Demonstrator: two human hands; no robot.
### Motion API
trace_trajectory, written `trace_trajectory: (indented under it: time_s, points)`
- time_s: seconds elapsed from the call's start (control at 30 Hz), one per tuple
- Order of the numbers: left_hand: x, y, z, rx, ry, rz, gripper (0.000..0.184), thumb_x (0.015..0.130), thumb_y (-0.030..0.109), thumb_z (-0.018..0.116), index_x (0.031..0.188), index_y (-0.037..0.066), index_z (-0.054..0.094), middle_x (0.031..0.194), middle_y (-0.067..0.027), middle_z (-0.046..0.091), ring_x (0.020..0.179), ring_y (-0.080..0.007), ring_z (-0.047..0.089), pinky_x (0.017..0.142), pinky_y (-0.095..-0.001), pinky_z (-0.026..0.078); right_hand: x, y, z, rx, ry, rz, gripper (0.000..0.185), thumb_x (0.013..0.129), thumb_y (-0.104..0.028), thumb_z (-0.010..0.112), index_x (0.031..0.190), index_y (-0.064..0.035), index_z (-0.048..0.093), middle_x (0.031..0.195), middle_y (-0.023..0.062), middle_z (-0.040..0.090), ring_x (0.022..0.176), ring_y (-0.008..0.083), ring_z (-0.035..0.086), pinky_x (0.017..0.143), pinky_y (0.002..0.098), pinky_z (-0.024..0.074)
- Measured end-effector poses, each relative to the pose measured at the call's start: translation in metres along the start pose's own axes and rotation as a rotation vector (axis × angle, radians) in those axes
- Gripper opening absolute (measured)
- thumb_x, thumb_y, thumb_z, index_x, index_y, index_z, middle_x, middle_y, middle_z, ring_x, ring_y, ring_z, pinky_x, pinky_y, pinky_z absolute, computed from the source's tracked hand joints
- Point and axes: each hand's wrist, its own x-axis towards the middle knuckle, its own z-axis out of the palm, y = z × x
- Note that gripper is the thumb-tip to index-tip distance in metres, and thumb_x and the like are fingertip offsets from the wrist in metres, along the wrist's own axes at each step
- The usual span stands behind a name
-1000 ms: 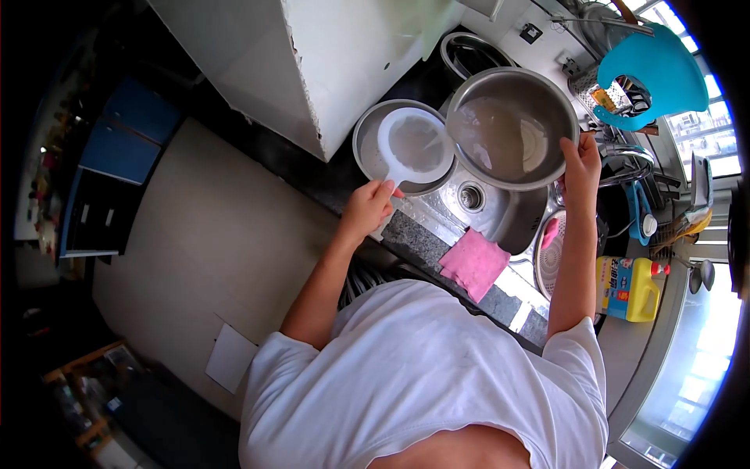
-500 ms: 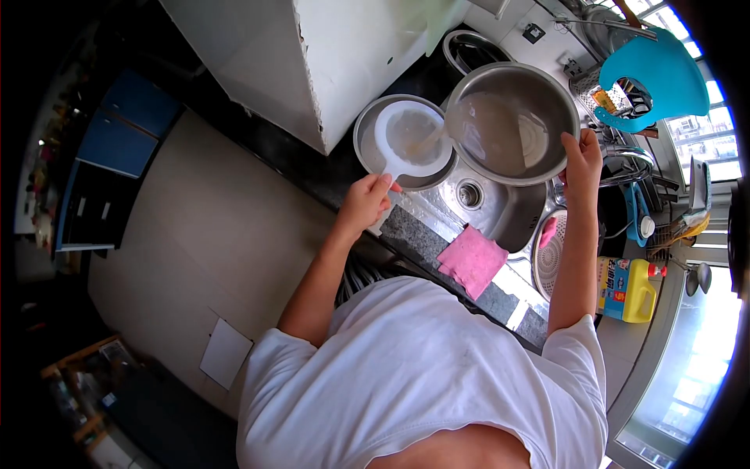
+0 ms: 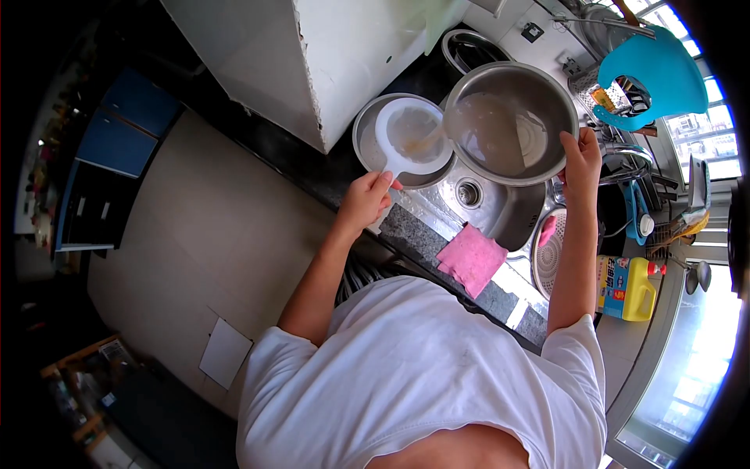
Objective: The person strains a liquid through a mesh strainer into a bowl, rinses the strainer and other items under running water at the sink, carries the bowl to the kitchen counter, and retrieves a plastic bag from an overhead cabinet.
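Jutting from left hand (image 3: 365,205): strainer (image 3: 405,134)

- Widest passage I find: over the sink drain (image 3: 469,193), between left hand (image 3: 367,202) and right forearm (image 3: 580,242).
- Steel bowl (image 3: 556,117), tilted in right hand (image 3: 580,162), obstructs the route to the steel-rimmed pot (image 3: 473,51) behind it.
- Bowl lip overlaps strainer (image 3: 383,137) edge in my view; contact or gap, I cannot tell.
- White panel (image 3: 312,94) walls off the far-left side of the lower pan (image 3: 364,144); strainer covers much of its top.
- Faucet (image 3: 631,155) and colander (image 3: 553,258) crowd right forearm.
- Pink cloth (image 3: 473,260): flat, passable overhead.
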Motion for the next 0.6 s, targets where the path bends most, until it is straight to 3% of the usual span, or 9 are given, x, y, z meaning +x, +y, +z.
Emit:
trace_trajectory:
  time_s: [0.2,0.47,0.6]
  points:
    - [-0.0013,0.0023,0.002,-0.003,-0.008,0.014,0.029,0.09,0.029,0.043,0.083,0.003,0.055,0.05,0.0061,0.033,0.039,-0.0002,0.023,0.035,-0.0168,0.017,-0.0031,-0.0064,0.0001,0.002,-0.016,0.036,0.011,0.079,-0.009,0.054,0.074,-0.007,0.044,0.052,-0.0035,0.043,0.034,0.0019,0.033,0.028,0.0174,0.0218]
    - [-0.0021,0.0014,0.0027,-0.011,-0.004,0.01,0.029,0.09,0.028,0.043,0.084,0.003,0.055,0.05,0.006,0.033,0.039,0.0,0.023,0.035,-0.0163,0.017,-0.0011,-0.0065,-0.0017,0.038,-0.024,0.029,0.009,0.078,-0.007,0.055,0.078,-0.0034,0.048,0.064,-0.0007,0.051,0.05,0.0029,0.044,0.04,0.0168,0.0338]
    - [-0.0035,0.0037,0.0026,-0.014,0.002,0.015,0.029,0.09,0.027,0.043,0.082,0.001,0.055,0.05,0.0053,0.034,0.041,-0.001,0.025,0.036,-0.017,0.019,0.0003,-0.0043,-0.0027,0.045,-0.029,0.026,0.008,0.078,-0.007,0.055,0.08,-0.0027,0.048,0.064,0.0,0.051,0.051,0.0033,0.045,0.042,0.017,0.0349]
